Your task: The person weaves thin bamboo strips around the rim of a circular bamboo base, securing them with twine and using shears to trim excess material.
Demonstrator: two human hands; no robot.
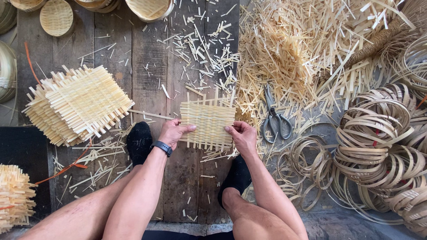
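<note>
A small square mat woven from pale bamboo strips (207, 120) is held flat above the wooden floor, between my two hands. My left hand (172, 132) grips its left edge, thumb on top; a dark watch sits on that wrist. My right hand (240, 134) grips the right edge the same way. Loose strip ends stick out on all sides of the mat. My feet in black socks (139, 141) rest on the boards below it.
A stack of woven mats (78, 104) lies at the left, another stack (14, 195) at the lower left. Grey scissors (275, 120) lie right of the mat. Coiled bamboo rings (378, 138) pile up at the right. Strip offcuts (293, 49) cover the floor above; round woven trays (56, 17) sit top left.
</note>
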